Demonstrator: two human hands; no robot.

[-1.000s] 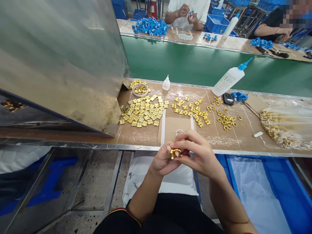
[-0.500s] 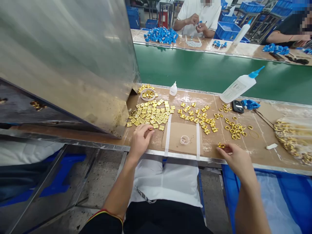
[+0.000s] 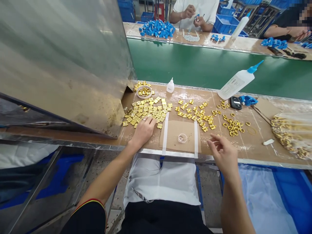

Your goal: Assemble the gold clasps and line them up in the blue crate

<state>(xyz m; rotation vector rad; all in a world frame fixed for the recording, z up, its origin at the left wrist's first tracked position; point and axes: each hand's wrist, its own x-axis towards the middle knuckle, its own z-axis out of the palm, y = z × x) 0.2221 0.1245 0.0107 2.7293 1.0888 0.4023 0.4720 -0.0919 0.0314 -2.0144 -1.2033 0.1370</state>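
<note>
My left hand (image 3: 144,130) reaches over the near edge of the flat gold square pieces (image 3: 146,110), its fingertips pointing down among them; whether it holds one is hidden. My right hand (image 3: 223,151) hovers near the table's front edge with thumb and fingers apart, and nothing shows between them. Beyond it lie gold pieces with rings attached (image 3: 201,117) and loose gold rings (image 3: 234,126). Between my hands, a cardboard pad (image 3: 175,135) held by white tape strips carries a small clear round dish (image 3: 182,138).
A large metal panel (image 3: 73,58) rises at the left. Behind the pieces stand a small white bottle (image 3: 170,85) and a large tilted bottle (image 3: 236,84). A bag of gold rings (image 3: 292,136) lies right. Across the green belt (image 3: 195,61), people handle blue pieces.
My left hand has moved onto the square pieces. My right hand has shifted left and opened; the gold ring piece that was at its fingertips is no longer there.
</note>
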